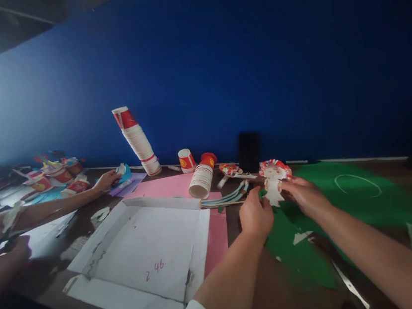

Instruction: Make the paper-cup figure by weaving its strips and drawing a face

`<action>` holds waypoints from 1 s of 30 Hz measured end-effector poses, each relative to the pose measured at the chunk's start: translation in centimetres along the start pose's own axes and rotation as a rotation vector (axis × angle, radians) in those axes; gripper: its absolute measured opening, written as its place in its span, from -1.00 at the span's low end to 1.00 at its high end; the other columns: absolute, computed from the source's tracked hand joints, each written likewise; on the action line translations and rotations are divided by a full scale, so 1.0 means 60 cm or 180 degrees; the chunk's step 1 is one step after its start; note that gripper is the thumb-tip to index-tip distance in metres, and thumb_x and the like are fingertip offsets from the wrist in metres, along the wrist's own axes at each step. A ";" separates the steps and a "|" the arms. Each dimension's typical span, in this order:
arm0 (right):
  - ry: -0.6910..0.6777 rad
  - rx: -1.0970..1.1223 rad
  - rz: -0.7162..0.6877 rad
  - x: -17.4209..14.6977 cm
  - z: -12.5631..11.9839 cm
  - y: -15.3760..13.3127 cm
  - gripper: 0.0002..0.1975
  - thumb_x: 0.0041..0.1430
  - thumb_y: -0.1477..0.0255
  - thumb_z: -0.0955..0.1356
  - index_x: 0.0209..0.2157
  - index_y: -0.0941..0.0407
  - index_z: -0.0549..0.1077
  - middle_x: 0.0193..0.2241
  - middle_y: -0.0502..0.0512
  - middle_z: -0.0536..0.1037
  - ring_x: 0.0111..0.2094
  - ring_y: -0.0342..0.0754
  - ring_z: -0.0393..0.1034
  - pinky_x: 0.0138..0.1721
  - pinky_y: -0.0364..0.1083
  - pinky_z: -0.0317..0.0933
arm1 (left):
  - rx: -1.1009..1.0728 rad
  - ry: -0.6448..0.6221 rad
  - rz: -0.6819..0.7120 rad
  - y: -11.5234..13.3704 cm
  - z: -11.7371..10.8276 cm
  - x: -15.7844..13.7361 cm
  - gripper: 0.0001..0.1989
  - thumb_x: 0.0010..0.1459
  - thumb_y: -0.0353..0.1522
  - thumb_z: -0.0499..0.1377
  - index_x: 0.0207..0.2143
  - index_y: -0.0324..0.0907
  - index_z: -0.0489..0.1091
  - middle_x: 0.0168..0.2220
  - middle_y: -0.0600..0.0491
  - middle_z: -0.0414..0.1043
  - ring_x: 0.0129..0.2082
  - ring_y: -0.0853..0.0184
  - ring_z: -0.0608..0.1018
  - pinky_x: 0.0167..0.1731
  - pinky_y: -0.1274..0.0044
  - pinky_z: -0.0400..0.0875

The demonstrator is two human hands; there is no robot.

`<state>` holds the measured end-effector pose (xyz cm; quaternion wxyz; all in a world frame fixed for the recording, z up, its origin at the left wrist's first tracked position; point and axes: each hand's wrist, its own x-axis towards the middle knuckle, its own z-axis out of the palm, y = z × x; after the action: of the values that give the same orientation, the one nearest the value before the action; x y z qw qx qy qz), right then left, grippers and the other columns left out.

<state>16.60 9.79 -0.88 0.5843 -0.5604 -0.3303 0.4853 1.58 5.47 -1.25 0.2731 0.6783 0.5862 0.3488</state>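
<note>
Both hands (256,216) (303,195) pinching cut cup (274,176) (blurred) — underside hidden

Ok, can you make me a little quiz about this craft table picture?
1. True or false: both hands, the left hand and the right hand, hold the cut-up paper cup.
2. What colour is the paper under those hands? A green, B yellow, C orange.
3. Fill in: the tall stack of cups stands against the ____ wall.

Key: 1 true. 2 A. 3 blue.
</note>
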 end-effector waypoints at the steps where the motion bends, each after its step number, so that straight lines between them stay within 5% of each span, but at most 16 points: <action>1: -0.0035 0.0006 0.0025 -0.004 -0.004 0.001 -0.82 -0.12 0.63 0.44 -0.40 0.14 0.53 -0.59 -0.04 0.58 -0.60 -0.13 0.46 -0.55 -0.21 0.37 | -0.0009 0.0060 -0.0006 0.000 0.000 0.000 -0.55 0.23 -0.32 0.02 0.16 -0.17 0.25 -0.06 -0.05 0.50 -0.05 0.21 0.52 0.01 0.45 0.34; 8: -0.0318 0.0006 0.0191 -0.026 -0.015 0.011 -0.89 -0.21 0.56 0.44 -0.53 0.12 0.52 -0.59 0.03 0.60 -0.59 -0.10 0.49 -0.53 -0.20 0.40 | 0.0235 0.0191 -0.0103 0.004 0.000 -0.001 -0.69 0.21 -0.39 0.04 -0.01 -0.19 0.36 -0.02 -0.08 0.46 -0.03 0.21 0.50 -0.01 0.47 0.33; 18: -0.0688 -0.0282 0.0208 -0.040 -0.018 0.021 -0.85 -0.18 0.49 0.47 -0.46 0.09 0.49 -0.48 0.03 0.64 -0.46 -0.04 0.55 -0.41 -0.13 0.45 | 0.0078 -0.0073 -0.0259 0.004 -0.002 -0.004 -0.80 0.19 -0.37 0.08 -0.12 -0.14 0.33 -0.27 -0.01 0.56 -0.22 0.21 0.57 -0.20 0.47 0.37; 25: -0.0496 -0.1139 0.0134 -0.029 -0.098 -0.033 -0.58 -0.31 0.52 0.56 -0.27 0.11 0.56 -0.45 0.11 0.65 -0.45 0.02 0.54 -0.61 -0.16 0.35 | 0.0480 -0.0206 -0.0420 0.006 -0.003 -0.004 -0.81 0.16 -0.36 0.09 -0.15 -0.13 0.33 -0.27 -0.04 0.55 -0.23 0.17 0.57 -0.24 0.45 0.37; 30: -0.0700 -0.1919 -0.0240 -0.084 -0.153 -0.068 -0.74 -0.36 0.46 0.58 -0.47 0.05 0.61 -0.49 0.05 0.64 -0.51 -0.03 0.49 -0.57 -0.19 0.28 | 0.0648 -0.0313 -0.0311 0.005 -0.003 -0.005 -0.80 0.16 -0.35 0.07 -0.15 -0.15 0.35 -0.26 -0.07 0.55 -0.21 0.13 0.58 -0.25 0.44 0.38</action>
<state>24.36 2.39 2.47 0.3704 -0.6398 -0.5409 0.4012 1.61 5.11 -0.96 0.2478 0.6895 0.6368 0.2401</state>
